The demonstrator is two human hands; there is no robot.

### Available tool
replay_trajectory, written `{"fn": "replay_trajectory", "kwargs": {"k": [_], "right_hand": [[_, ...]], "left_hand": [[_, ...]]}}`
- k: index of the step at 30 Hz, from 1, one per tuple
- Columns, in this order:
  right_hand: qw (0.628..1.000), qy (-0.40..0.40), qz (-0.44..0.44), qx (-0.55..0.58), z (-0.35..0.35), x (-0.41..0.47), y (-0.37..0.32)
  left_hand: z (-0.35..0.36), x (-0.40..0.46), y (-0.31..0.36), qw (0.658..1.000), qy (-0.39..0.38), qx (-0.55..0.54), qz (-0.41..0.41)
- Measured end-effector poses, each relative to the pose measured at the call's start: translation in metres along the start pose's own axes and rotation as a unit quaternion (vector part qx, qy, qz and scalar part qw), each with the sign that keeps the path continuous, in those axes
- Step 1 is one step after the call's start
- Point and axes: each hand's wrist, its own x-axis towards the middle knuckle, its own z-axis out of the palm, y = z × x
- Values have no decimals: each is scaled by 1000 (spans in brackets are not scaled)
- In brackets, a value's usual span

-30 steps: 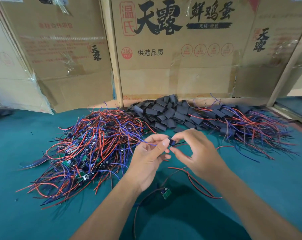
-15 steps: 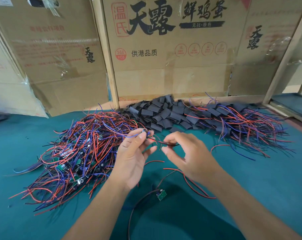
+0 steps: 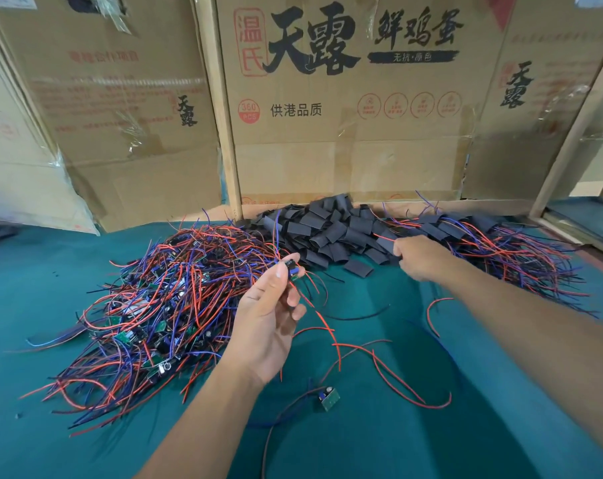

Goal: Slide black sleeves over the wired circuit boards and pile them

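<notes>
A: Which step is this?

B: The pick-up, I'd judge. The left hand [image 3: 270, 316] pinches a small board [image 3: 290, 267] between thumb and fingertips, held up with its red and blue wires trailing down toward the wrist. No sleeve is on it yet.

A: And the other hand?

B: The right hand [image 3: 420, 258] is stretched out ahead, fingers curled down at the near edge of the sleeves [image 3: 327, 229], the black heap lying just beyond it. Whether it has closed on one I cannot tell (the fingertips are hidden under the knuckles).

A: Where do finished ones go?

B: Seemingly the sleeved pile [image 3: 493, 243], right of the right hand. The bare boards [image 3: 148, 305] sit left of the left hand. One loose board [image 3: 328, 397] lies between the forearms, close to the body.

A: What does the next move need?

B: One sleeve singled out, its flattened mouth opened, then brought back to the left hand and fed over the wires onto the board.
</notes>
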Motion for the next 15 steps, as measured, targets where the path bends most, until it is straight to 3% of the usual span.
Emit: {"fn": "replay_trajectory", "kwargs": {"k": [10,15], "right_hand": [[953,-10,-117,-279,10,28,11],[971,11,-144,-193,0,29,19]], "left_hand": [[-1,0,-2,1000,-3,-17,-8],[-2,2,-3,1000,6,-15,-8]]}}
